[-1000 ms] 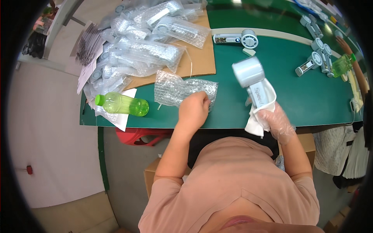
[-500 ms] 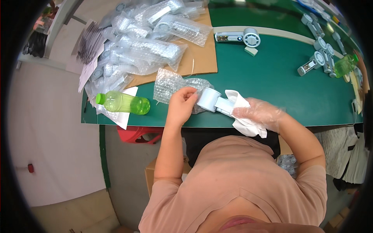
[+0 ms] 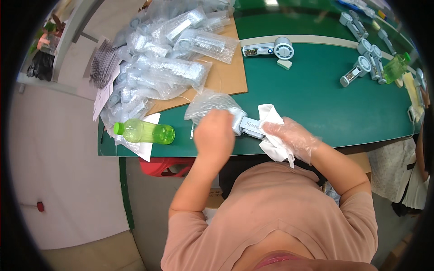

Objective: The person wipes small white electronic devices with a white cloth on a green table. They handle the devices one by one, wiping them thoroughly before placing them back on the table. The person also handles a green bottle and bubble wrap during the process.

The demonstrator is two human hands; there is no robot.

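Observation:
My right hand [image 3: 289, 135], in a clear plastic glove, is closed round the handle of a pale blue-grey handheld fan [image 3: 251, 127]. A white cloth [image 3: 276, 147] is bunched between that hand and the fan. The fan's round head points left. Beside that head, my left hand [image 3: 215, 135] is bare and closed, slightly smeared by motion, at the near edge of a bubble-wrap bag [image 3: 209, 105]. Its fingertips are hidden. The bag bulges up behind the hand and meets the fan's head; I cannot tell how much of the head is inside it.
Bubble-wrapped fans [image 3: 167, 72] lie heaped on cardboard [image 3: 237, 77] at the back left. A green-capped bottle [image 3: 143, 132] lies on its side at left. At the back stands an unwrapped fan [image 3: 266, 49] by a small pale block [image 3: 284, 64]; several fans [image 3: 356, 72] lie at right.
My left hand has turned over into a fist at the bubble-wrap bag. The bag has gone from lying flat to puffed up. The fan has rolled, showing lettering on its handle.

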